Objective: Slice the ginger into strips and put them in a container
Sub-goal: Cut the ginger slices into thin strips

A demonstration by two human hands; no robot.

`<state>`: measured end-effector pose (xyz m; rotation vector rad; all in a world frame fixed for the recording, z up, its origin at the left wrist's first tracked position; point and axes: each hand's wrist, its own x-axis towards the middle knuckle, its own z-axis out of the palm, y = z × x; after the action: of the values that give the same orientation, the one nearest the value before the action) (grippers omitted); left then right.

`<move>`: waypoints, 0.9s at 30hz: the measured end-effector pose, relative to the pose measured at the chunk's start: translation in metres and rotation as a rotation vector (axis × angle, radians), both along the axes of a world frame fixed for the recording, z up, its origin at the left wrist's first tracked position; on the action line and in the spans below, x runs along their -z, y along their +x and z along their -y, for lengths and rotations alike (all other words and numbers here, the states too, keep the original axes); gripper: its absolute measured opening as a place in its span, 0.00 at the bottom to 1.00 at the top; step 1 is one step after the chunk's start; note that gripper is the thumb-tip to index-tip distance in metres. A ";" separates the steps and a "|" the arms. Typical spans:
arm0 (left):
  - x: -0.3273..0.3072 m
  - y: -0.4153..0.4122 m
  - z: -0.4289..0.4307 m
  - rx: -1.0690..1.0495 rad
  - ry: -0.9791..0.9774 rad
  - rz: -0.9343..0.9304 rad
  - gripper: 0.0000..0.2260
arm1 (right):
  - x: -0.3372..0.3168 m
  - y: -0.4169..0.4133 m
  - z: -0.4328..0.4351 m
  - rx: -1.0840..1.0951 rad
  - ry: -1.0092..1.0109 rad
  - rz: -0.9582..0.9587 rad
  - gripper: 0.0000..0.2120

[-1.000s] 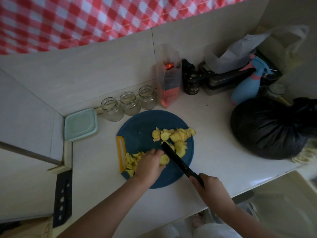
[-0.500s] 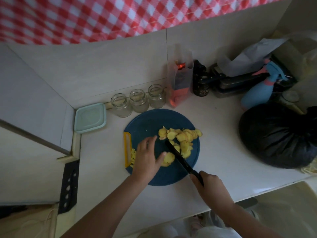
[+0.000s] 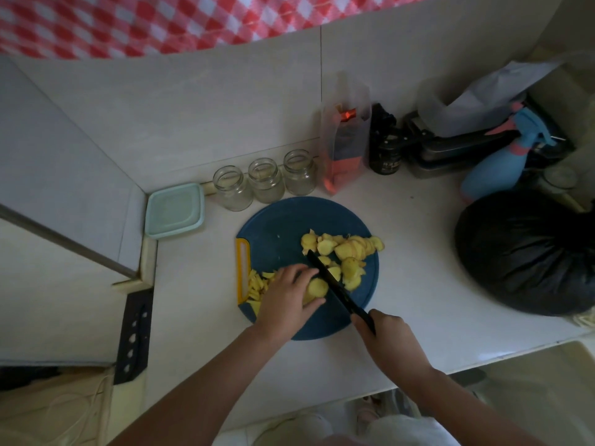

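A round blue cutting board [image 3: 283, 226] with a yellow handle slot lies on the white counter. Yellow ginger slices [image 3: 346, 251] are heaped on its right half, and cut strips [image 3: 256, 286] lie by the handle slot. My left hand [image 3: 285, 300] grips a stack of ginger slices [image 3: 317, 288] with curled fingers. My right hand [image 3: 391, 341] grips the handle of a black knife [image 3: 335, 289], whose blade lies right against those slices. A mint-lidded container [image 3: 175, 210] sits closed at the back left.
Three empty glass jars [image 3: 265, 183] stand behind the board. A clear bag [image 3: 346, 146], a dark jar [image 3: 384, 159], a blue spray bottle [image 3: 495, 165] and a full black bag [image 3: 528, 252] crowd the right. A black knife sheath [image 3: 135, 333] lies left.
My left hand moved from flat and spread over the board back onto the ginger stack, fingers curled. The knife blade stays beside the stack. The camera shifted slightly.
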<state>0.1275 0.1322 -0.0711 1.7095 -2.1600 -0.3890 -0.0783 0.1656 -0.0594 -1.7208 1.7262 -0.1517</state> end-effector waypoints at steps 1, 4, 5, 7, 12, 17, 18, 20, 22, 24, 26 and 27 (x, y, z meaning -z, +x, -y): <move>0.002 -0.004 0.001 0.010 -0.019 0.023 0.23 | 0.000 0.001 0.000 -0.001 0.003 0.002 0.20; 0.005 -0.012 0.004 -0.016 -0.022 0.036 0.19 | 0.000 0.000 -0.002 -0.002 0.002 0.004 0.20; 0.007 -0.013 0.005 -0.035 -0.003 0.027 0.18 | 0.000 0.000 -0.002 -0.001 0.002 0.003 0.20; 0.008 -0.014 0.004 -0.065 0.029 -0.002 0.14 | 0.000 -0.002 -0.002 -0.002 0.010 -0.001 0.20; 0.009 -0.017 0.000 -0.145 0.035 -0.022 0.15 | -0.004 -0.004 -0.003 -0.032 0.001 -0.030 0.19; 0.016 -0.019 -0.008 -0.186 0.082 -0.044 0.23 | -0.007 -0.002 -0.005 -0.059 -0.041 -0.098 0.19; 0.017 -0.019 -0.009 -0.196 0.086 -0.060 0.23 | -0.008 -0.001 -0.006 -0.075 -0.052 -0.116 0.19; 0.019 -0.018 -0.011 -0.215 0.085 -0.110 0.23 | -0.008 0.000 -0.009 -0.100 -0.067 -0.144 0.18; 0.020 -0.017 -0.012 -0.222 0.077 -0.152 0.23 | -0.008 0.002 -0.011 -0.110 -0.070 -0.150 0.18; 0.021 -0.016 -0.013 -0.219 0.064 -0.170 0.22 | -0.006 0.003 -0.013 -0.119 -0.067 -0.143 0.18; 0.021 -0.015 -0.013 -0.217 0.052 -0.185 0.21 | -0.004 0.002 -0.013 -0.122 -0.061 -0.132 0.18; 0.021 -0.015 -0.014 -0.221 0.048 -0.192 0.21 | -0.002 0.001 -0.014 -0.122 -0.059 -0.128 0.17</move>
<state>0.1124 0.1459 -0.0926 1.8320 -1.8198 -0.5241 -0.0771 0.1796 -0.0573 -1.9098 1.7169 -0.0391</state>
